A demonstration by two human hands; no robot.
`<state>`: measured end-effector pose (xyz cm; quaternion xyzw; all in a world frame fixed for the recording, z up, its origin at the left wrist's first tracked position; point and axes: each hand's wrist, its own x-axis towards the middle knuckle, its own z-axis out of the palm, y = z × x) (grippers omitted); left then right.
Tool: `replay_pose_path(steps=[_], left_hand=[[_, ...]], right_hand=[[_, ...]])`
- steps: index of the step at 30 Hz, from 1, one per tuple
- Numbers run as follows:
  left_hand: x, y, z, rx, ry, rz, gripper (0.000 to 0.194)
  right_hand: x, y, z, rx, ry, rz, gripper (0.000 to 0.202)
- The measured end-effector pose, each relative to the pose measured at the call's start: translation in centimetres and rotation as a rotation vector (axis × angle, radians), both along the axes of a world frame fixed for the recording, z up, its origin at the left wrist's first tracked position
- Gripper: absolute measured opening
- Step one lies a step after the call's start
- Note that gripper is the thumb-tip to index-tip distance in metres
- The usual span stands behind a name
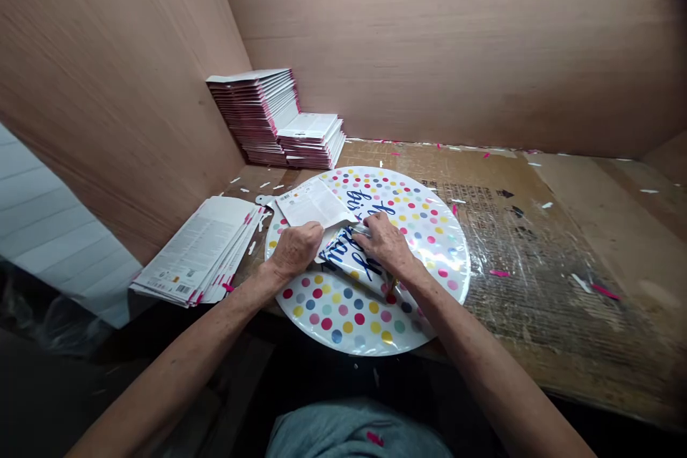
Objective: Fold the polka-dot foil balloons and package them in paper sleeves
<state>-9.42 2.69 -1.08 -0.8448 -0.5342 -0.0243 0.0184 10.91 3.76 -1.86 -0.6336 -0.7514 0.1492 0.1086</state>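
Observation:
A large round foil balloon point(348, 322), white with coloured dots and blue lettering, lies flat at the table's front edge. Over its left half, a white printed card sleeve point(311, 202) is tilted up. My left hand point(298, 249) is closed on the sleeve's near edge. My right hand point(385, 240) has its fingers bent in a pinch at the sleeve's right end, over a folded foil balloon point(348, 262) with dark blue lettering. Exactly what the right fingertips grip is partly hidden. Whether the folded foil reaches inside the sleeve, I cannot tell.
A loose pile of printed sleeves point(196, 247) lies at the left. Taller stacks of sleeves point(262, 114) stand in the back left corner, against wooden panels point(429, 36). White and pink paper scraps point(499, 273) are scattered over the taped cardboard tabletop point(515, 322).

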Motion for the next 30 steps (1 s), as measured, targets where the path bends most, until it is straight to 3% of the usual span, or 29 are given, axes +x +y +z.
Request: replay_pose_path(steps=[3,6,8,9,11,13,16,19,21,24,27,30], left_hand=[[0.1,-0.1,0.2,0.073,-0.036,-0.102,0.023],[0.9,-1.0,0.5,0.185,-0.130,-0.167,0.026],[1.7,-1.8,0.4,0.300,-0.294,-0.077,0.018],[2.2,-2.3,0.2,0.356,-0.408,0.013,0.023],[3.0,-2.9,-0.5,0.378,-0.681,0.222,0.066],[3.7,-3.0,-1.6,0.203,-0.993,0.373,0.085],[4.4,-2.6,-3.1,-0.064,-1.384,0.491,0.057],[5.0,-2.5,-3.6,-0.038,-1.561,0.573,0.045],[5.6,-3.3,-3.1,-0.067,-1.598,0.536,0.046],[6.5,-4.9,-1.4,-0.289,-1.674,0.354,0.058],[7.1,-5.3,0.2,-0.518,-1.804,0.219,0.089],[7.6,-4.3,0.7,-0.570,-1.825,0.197,0.107]], right_hand=[[-0.2,0.0,0.4,-0.003,-0.079,-0.013,0.027],[-0.7,-0.2,0.3,0.072,-0.089,-0.131,0.028],[-0.8,-0.1,-0.1,0.130,-0.037,-0.197,0.025],[-0.6,0.0,-0.4,0.152,0.009,-0.214,0.023],[-0.2,0.3,-0.9,0.185,0.129,-0.216,0.021],[0.4,0.3,-1.1,0.191,0.263,-0.160,0.024],[1.1,-1.4,-1.0,0.263,0.408,-0.031,0.042],[1.5,-5.4,-1.3,0.472,0.326,0.164,0.083],[1.8,-8.1,-1.8,0.614,0.198,0.295,0.076],[2.3,-10.4,-2.5,0.784,0.157,0.368,0.061],[3.1,-10.7,-2.4,0.848,0.233,0.424,0.057],[3.5,-10.5,-2.0,0.839,0.252,0.516,0.050]])
